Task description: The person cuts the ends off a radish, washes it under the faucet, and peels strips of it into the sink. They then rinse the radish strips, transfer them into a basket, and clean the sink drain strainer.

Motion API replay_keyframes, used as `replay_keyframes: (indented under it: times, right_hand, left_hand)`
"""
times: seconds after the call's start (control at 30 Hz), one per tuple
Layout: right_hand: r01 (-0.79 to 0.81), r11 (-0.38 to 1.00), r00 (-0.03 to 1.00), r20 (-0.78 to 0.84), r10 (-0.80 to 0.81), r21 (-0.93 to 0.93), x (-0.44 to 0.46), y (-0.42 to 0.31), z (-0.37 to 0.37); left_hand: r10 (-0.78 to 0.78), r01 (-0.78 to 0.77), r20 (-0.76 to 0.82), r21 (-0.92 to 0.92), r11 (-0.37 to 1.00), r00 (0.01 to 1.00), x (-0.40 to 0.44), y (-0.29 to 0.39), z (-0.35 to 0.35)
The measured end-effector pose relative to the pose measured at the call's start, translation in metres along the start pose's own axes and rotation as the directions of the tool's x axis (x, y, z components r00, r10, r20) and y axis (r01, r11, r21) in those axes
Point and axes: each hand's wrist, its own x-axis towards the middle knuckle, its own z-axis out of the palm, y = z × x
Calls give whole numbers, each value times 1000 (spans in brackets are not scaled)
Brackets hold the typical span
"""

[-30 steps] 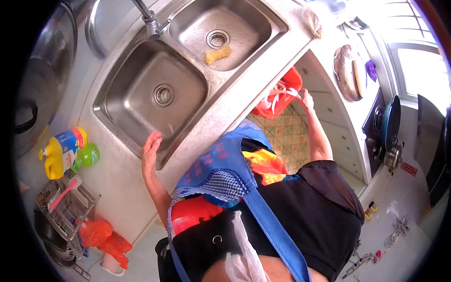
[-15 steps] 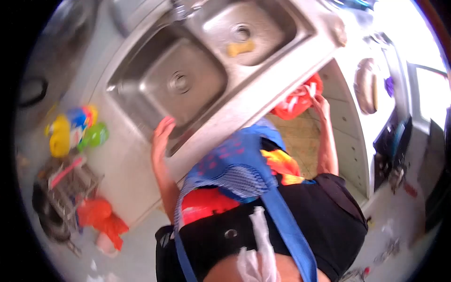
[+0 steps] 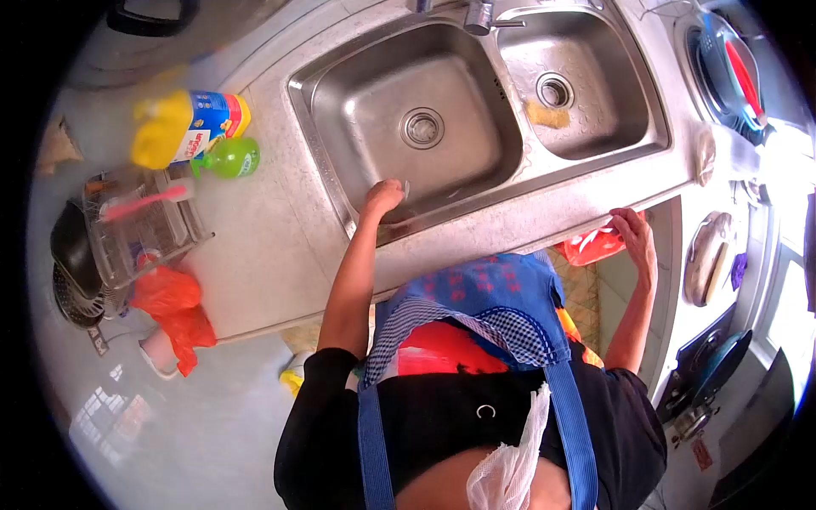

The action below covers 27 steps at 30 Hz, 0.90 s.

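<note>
My left hand (image 3: 387, 196) is over the near edge of the large sink basin (image 3: 459, 93), its fingers closed. A small pale bit shows at its fingertips, too small to name. My right hand (image 3: 632, 229) is at the counter's front edge on the right, its fingers closed on the top of a red plastic bag (image 3: 592, 246) with white marks. That bag hangs below the counter edge, partly hidden by it. A yellow sponge (image 3: 548, 115) lies in the small basin (image 3: 586, 59), beside the drain.
On the left of the counter stand a yellow jug (image 3: 166, 127), a green bottle (image 3: 233, 158) and a wire rack (image 3: 140, 225) with a pink-handled tool. An orange bag (image 3: 177, 302) hangs at the counter corner. A faucet (image 3: 478, 17) rises behind the basins.
My left hand, open at the basin's near left corner before, has moved right over the basin with its fingers closed. The view has shifted. My right hand still has the red bag.
</note>
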Motion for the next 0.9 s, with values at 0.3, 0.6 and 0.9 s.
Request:
replay_keyframes:
  times: [0.3, 0.6, 0.9]
  right_hand:
    - [6, 1000, 985, 172, -7, 10, 17, -73, 27]
    - [589, 737, 771, -41, -635, -333, 135, -192, 94]
    - [604, 518, 659, 13, -752, -606, 232, -222, 105]
  left_hand:
    - [-200, 193, 64, 102, 976, 978, 71, -16, 64]
    - [179, -334, -284, -737, 587, 942, 122, 54, 25]
    - [292, -308, 114, 167, 936, 950, 50, 78, 65]
